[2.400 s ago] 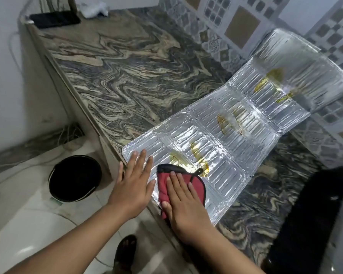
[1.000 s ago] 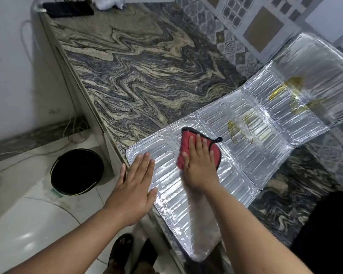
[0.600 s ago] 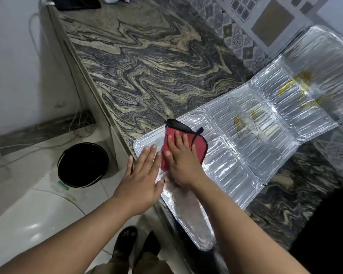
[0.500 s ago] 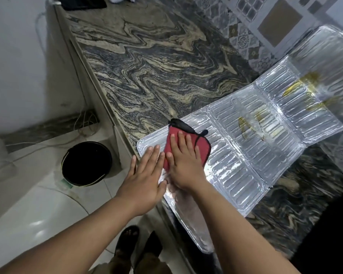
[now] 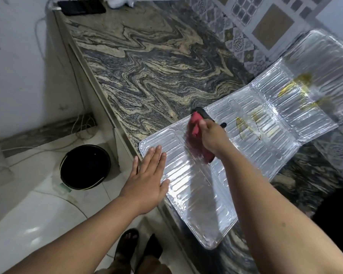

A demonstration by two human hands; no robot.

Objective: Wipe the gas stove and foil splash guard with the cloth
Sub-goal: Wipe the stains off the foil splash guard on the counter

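The silver foil splash guard [image 5: 196, 186] lies unfolded across the marble counter, its near end hanging over the front edge and its far panel leaning up against the tiled wall. Yellow-brown grease marks [image 5: 244, 125] stain the middle and far panels. My right hand [image 5: 212, 135] grips a bunched red cloth with black trim [image 5: 195, 125] and holds it against the near-middle part of the foil. My left hand [image 5: 147, 178] rests flat, fingers spread, on the foil's near left corner at the counter's edge. The gas stove is a dark shape [image 5: 337, 214] at the right edge, mostly out of frame.
The veined marble counter [image 5: 152, 72] stretches away to the left wall, with a black flat object [image 5: 81, 7] at its far end. A black bucket [image 5: 85, 167] stands on the white floor below. Cables run along the wall base. My feet [image 5: 139, 246] show by the counter.
My right hand went from pressing flat on the cloth to gripping it bunched, and moved right and further up the foil. My left hand stayed on the near left corner.
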